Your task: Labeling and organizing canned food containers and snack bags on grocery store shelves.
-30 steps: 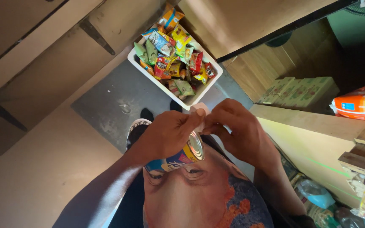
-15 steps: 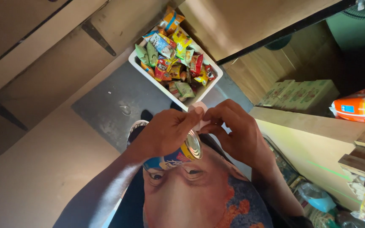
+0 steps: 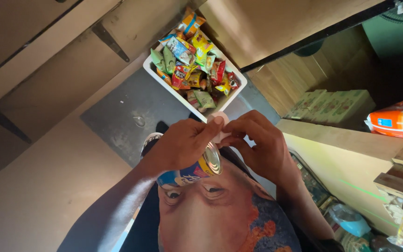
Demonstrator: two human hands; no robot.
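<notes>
Two hands | left hand (image 3: 183, 147) grips can (image 3: 197, 169), lid toward bin (image 3: 152, 70) | right hand (image 3: 257, 144) pinches sticker (image 3: 219, 127)

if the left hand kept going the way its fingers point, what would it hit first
The left hand, holding a can, points up-right at a small white piece pinched with the right hand. Past that lies the white bin of snack packets, probably well below, though depth is unclear.

Grey floor patch (image 3: 127, 116) left of the hands lay open. White plastic bin of colourful snack packets (image 3: 193, 60) blocked passage just ahead. Pale wooden worktop (image 3: 350, 154) and stacked pale green cartons (image 3: 332, 102) closed the right side.
</notes>
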